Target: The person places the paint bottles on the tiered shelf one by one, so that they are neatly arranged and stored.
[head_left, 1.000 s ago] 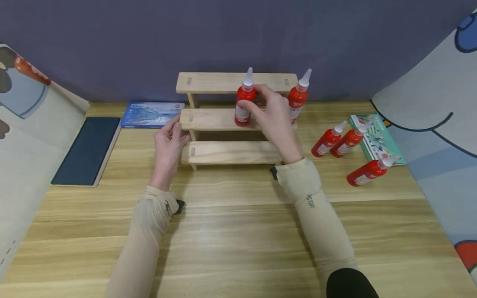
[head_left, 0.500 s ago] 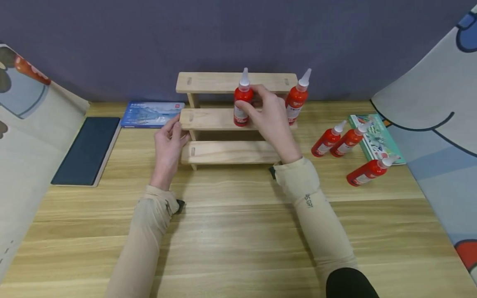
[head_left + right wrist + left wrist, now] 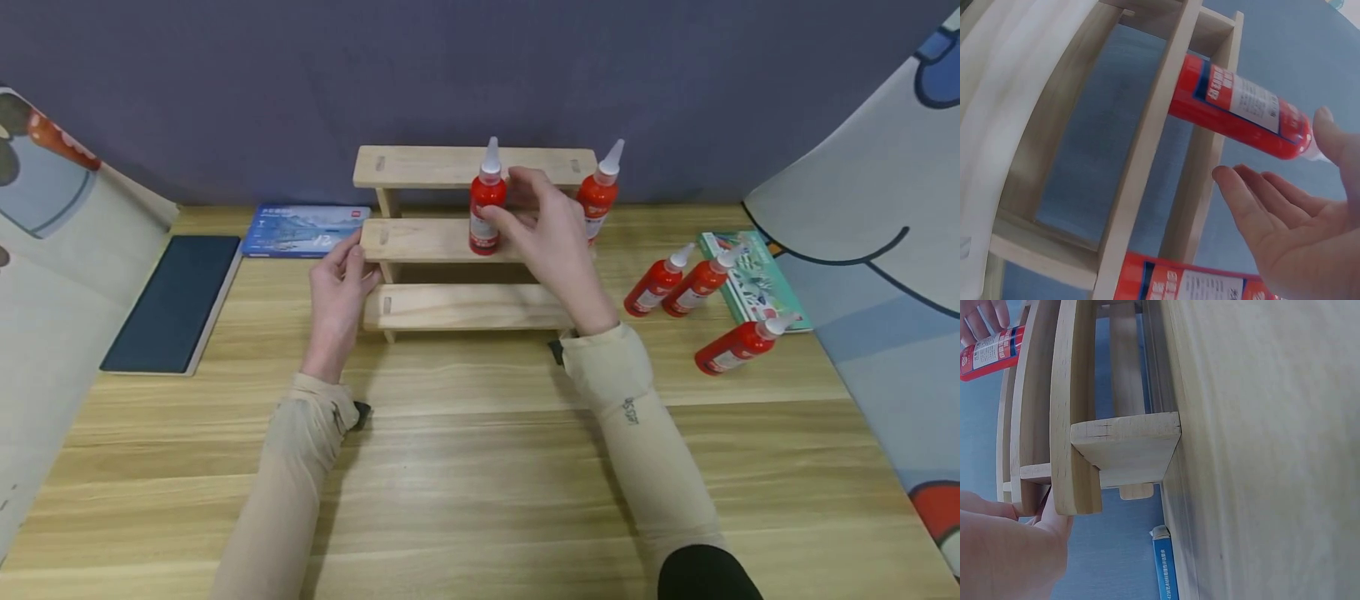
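Note:
A three-tier wooden shelf (image 3: 427,242) stands against the back wall. My left hand (image 3: 341,296) grips the left end of its middle tier, thumb and fingers around the board in the left wrist view. Upright on that tier, near its middle, is a red squeeze bottle (image 3: 487,212) with a pointed white nozzle. My right hand (image 3: 558,242) is just right of it; the right wrist view shows the fingers (image 3: 1241,194) spread and apart from the bottle. A second red squeeze bottle (image 3: 597,200) stands at the tier's right end, partly behind the right hand.
Three more red bottles lie on the table at the right: a pair with one bottle (image 3: 652,286) leftmost, and a nearer bottle (image 3: 738,348). A green book (image 3: 768,279) is beside them. On the left are a blue box (image 3: 307,231) and a dark notebook (image 3: 176,304).
The right hand slid the bottle slightly left along the middle tier, then let go of it and drew a little to the right. The left hand stayed on the shelf.

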Motion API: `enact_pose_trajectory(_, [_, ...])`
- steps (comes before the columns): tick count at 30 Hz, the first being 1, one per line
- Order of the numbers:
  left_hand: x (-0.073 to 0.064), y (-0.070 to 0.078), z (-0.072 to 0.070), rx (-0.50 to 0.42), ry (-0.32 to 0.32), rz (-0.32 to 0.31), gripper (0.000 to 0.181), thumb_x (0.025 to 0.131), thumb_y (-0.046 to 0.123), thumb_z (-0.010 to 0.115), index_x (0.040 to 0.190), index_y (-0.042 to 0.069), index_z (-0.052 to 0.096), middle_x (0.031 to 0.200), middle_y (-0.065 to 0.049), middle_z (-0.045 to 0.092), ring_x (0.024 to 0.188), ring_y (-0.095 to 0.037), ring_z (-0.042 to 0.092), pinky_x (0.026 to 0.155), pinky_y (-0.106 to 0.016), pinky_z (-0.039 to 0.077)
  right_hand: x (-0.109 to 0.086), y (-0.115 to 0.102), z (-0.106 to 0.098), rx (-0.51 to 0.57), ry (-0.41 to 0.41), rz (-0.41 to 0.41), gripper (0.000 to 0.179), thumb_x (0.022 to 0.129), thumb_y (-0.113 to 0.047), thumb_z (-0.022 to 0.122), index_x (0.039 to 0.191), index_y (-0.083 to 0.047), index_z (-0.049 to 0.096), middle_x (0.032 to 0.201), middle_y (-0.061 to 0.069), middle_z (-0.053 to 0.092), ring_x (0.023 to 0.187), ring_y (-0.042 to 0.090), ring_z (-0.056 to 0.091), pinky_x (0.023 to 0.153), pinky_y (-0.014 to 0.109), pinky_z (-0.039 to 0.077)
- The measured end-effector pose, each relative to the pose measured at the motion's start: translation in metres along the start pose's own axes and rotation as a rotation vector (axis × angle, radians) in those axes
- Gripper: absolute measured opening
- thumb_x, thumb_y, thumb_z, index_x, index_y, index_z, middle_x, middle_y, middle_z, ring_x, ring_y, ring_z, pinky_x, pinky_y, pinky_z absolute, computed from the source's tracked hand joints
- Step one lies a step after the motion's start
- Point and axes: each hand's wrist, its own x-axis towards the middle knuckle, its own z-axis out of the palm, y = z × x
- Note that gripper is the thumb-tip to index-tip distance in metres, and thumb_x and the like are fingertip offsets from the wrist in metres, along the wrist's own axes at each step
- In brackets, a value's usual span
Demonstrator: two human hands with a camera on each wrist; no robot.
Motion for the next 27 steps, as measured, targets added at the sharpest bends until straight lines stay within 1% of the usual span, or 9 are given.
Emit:
enact_pose_trajectory(3, [0.000, 0.000, 0.000, 0.002, 0.003, 0.002, 0.044, 0.117, 0.014, 0.044, 0.158, -0.001, 0.047, 0.155, -0.027, 0.053, 0.139, -0.033, 0.058, 0.111, -0.030, 0.054, -0.006, 0.001, -0.006, 0.039, 0.009, -0.001, 0.064, 0.097, -0.022, 0.085, 0.150, 0.000, 0.057, 0.146, 0.014, 0.065, 0.131, 0.026, 0.064, 0.110, 0.039, 0.057])
enact_pose_trajectory(6, [-0.001, 0.001, 0.000, 0.001, 0.004, -0.002, 0.045, 0.117, 0.014, 0.044, 0.158, -0.002, 0.046, 0.156, -0.027, 0.052, 0.139, -0.033, 0.058, 0.112, -0.030, 0.054, -0.013, 0.002, -0.013, 0.052, 0.013, 0.001, 0.063, 0.097, -0.021, 0.084, 0.151, 0.000, 0.056, 0.148, 0.013, 0.064, 0.132, 0.026, 0.063, 0.112, 0.040, 0.056])
enact_pose_trajectory(10, [0.000, 0.001, 0.000, -0.005, 0.003, -0.003, 0.045, 0.117, 0.014, 0.044, 0.158, -0.003, 0.045, 0.155, -0.028, 0.052, 0.139, -0.034, 0.058, 0.112, -0.030, 0.054, -0.024, 0.003, -0.025, 0.042, 0.018, -0.003, 0.063, 0.098, -0.021, 0.083, 0.151, 0.000, 0.056, 0.147, 0.013, 0.064, 0.131, 0.026, 0.064, 0.110, 0.039, 0.057])
enact_pose_trajectory(13, [0.000, 0.001, 0.000, -0.010, 0.002, 0.000, 0.045, 0.117, 0.014, 0.044, 0.158, -0.003, 0.046, 0.155, -0.028, 0.053, 0.138, -0.034, 0.058, 0.112, -0.030, 0.054, -0.030, 0.005, -0.033, 0.016, 0.017, -0.008, 0.062, 0.099, -0.023, 0.083, 0.151, -0.002, 0.057, 0.147, 0.012, 0.064, 0.131, 0.026, 0.065, 0.110, 0.039, 0.058])
enact_pose_trajectory(18, [0.000, 0.001, -0.001, -0.002, -0.002, 0.000, 0.045, 0.117, 0.015, 0.044, 0.158, -0.002, 0.046, 0.154, -0.027, 0.053, 0.136, -0.034, 0.060, 0.112, -0.031, 0.054, -0.040, 0.009, -0.044, -0.023, 0.025, 0.007, 0.059, 0.098, -0.023, 0.083, 0.149, -0.004, 0.059, 0.145, 0.011, 0.066, 0.129, 0.024, 0.066, 0.109, 0.041, 0.058])
enact_pose_trajectory(23, [0.000, 0.001, -0.001, 0.000, 0.000, 0.000, 0.045, 0.117, 0.015, 0.044, 0.158, -0.002, 0.047, 0.153, -0.028, 0.054, 0.135, -0.034, 0.060, 0.112, -0.031, 0.054, -0.050, 0.011, -0.055, -0.002, 0.040, 0.006, 0.055, 0.099, -0.019, 0.082, 0.147, -0.003, 0.060, 0.142, 0.013, 0.068, 0.126, 0.026, 0.067, 0.108, 0.042, 0.059])
enact_pose_trajectory(27, [0.000, 0.000, 0.000, 0.007, 0.002, 0.008, 0.044, 0.117, 0.015, 0.044, 0.158, -0.002, 0.047, 0.153, -0.028, 0.054, 0.135, -0.034, 0.061, 0.111, -0.031, 0.055, -0.059, 0.010, -0.064, 0.002, 0.041, 0.011, 0.056, 0.100, -0.018, 0.081, 0.149, -0.003, 0.059, 0.143, 0.012, 0.067, 0.127, 0.026, 0.066, 0.109, 0.044, 0.058])
